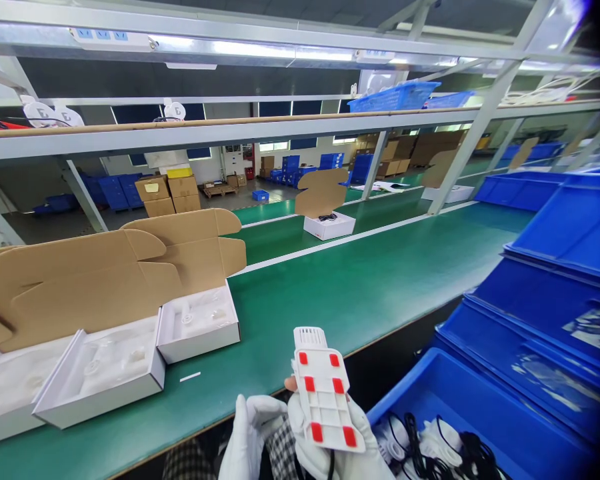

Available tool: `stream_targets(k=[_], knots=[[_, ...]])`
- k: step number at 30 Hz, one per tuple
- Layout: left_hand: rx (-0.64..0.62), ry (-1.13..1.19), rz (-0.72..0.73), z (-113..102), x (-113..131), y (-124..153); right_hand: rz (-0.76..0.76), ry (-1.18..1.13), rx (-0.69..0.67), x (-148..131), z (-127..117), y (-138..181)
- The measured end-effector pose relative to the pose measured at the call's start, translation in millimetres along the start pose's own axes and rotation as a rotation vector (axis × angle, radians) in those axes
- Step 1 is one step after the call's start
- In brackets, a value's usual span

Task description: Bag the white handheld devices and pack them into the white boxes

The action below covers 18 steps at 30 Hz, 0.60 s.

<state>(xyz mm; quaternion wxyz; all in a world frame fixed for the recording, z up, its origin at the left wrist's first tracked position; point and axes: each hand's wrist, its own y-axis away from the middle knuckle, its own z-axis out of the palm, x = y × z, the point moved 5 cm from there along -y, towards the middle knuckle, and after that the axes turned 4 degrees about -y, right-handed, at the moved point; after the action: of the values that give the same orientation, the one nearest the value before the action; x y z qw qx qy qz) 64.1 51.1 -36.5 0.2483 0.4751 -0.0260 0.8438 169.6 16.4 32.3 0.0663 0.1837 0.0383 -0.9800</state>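
My right hand [325, 460], in a white glove with a bare fingertip showing, grips a white plastic device [330, 418]. Red square pads dot the device's ribbed face, its far end is slotted, and a black cable hangs below it. Close by on the left, my gloved left hand [249, 437] holds nothing; its thumb and bent fingers are apart. Both hands are at the near edge of the green workbench [380, 273]. On the bench to the left stand open white boxes [113, 400] with brown lids raised, each containing white parts in clear wrap.
A blue bin [405, 393] with white devices and black cables is at lower right, beside stacked blue bins [545, 293]. Another open box [329, 227] stands farther back on the green surface. A metal-framed shelf [280, 130] crosses above the bench. A white strip [190, 377] lies near the boxes.
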Motion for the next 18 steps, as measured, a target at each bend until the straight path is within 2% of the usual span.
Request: stream_targets(k=[3, 7, 13, 18], knots=[[-0.01, -0.006, -0.004, 2, 2, 2, 0.001, -0.001, 0.033, 0, 3, -1], [-0.012, -0.029, 0.001, 4, 4, 3, -0.026, 0.026, -0.019, -4, 11, -3], [-0.044, -0.049, 0.007, 1, 1, 2, -0.013, 0.039, -0.073, -3, 8, -7], [-0.074, -0.063, -0.007, 0, -1, 2, -0.051, 0.122, 0.051, -6, 10, -1]])
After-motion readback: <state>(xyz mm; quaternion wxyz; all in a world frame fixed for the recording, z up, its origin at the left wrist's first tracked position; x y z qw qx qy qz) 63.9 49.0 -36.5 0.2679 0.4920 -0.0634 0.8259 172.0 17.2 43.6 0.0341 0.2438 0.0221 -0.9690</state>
